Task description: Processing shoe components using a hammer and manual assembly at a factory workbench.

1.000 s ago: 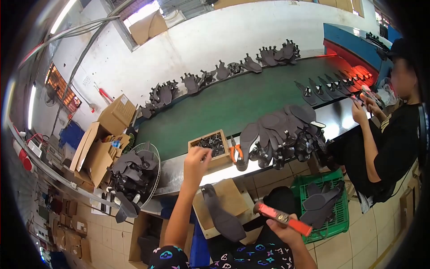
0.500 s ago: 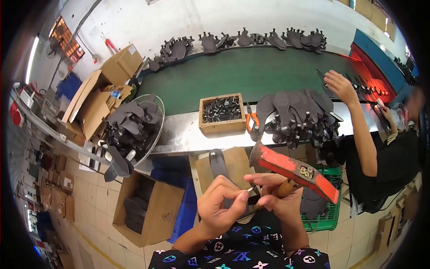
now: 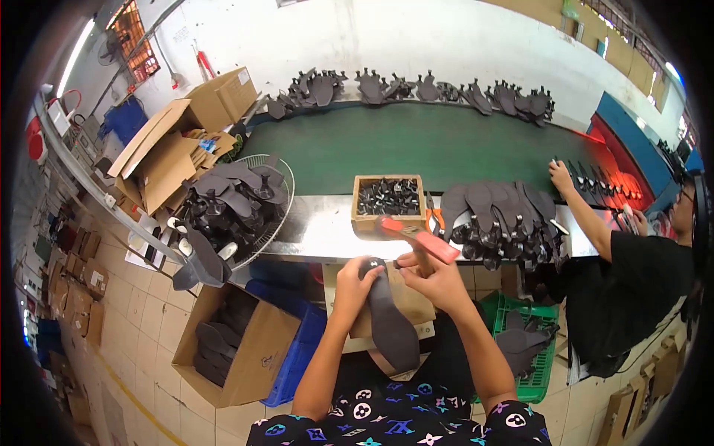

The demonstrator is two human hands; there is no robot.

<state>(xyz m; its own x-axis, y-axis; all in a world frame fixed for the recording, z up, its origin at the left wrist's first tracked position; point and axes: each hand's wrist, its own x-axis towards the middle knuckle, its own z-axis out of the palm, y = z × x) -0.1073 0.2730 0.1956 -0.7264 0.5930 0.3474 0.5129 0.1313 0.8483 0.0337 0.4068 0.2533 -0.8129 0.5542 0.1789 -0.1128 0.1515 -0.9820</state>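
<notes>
A dark grey shoe sole [image 3: 392, 331] lies lengthwise in front of me, its wide end toward my body. A small shiny spot shows at its narrow far end. My left hand [image 3: 355, 288] grips that far end from the left, with the thumb on top near the shiny spot. My right hand [image 3: 435, 282] is closed around the wooden handle of a hammer [image 3: 439, 247] with a red head, which sits above the hand. Its fingertips are beside the sole's far end; whether they pinch anything small is too fine to tell. Under the sole is a tan board [image 3: 413, 301].
On the metal ledge stand a wooden box [image 3: 387, 223] of small black parts, orange-handled pliers [image 3: 435, 217] and a pile of soles [image 3: 494, 204]. A wire basket [image 3: 286, 212] and carton [image 3: 260, 357] are left, a green crate [image 3: 532, 386] right. A co-worker [image 3: 632, 275] reaches over the green belt [image 3: 349, 149].
My hands have moved forward and down to the sole's far end, the hammer with them. My left hand, earlier pinching something small, now grips the sole. The co-worker's raised hand has lowered toward the belt.
</notes>
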